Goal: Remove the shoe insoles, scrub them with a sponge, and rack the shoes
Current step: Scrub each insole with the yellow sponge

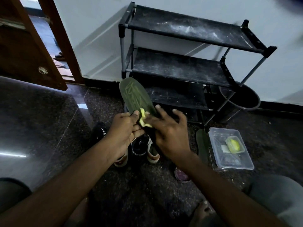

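My left hand [123, 128] grips the heel end of a dark green insole [136, 95], which points up and away toward the rack. My right hand [167, 130] presses a yellow sponge [144, 119] against the insole's near end, fingers spread over it. Two dark shoes [139, 148] with white and brown soles stand on the floor under my hands. A second green insole [202, 145] lies flat on the floor to the right. The black three-shelf shoe rack [180, 66] stands against the wall, its shelves dusty and bare.
A clear plastic box [232, 163] on the floor at right holds a yellow-green item. A round purple lid [181, 175] lies near my right wrist. A dark bucket [246, 99] sits behind the rack's right leg. A wooden door [29, 46] stands open at left.
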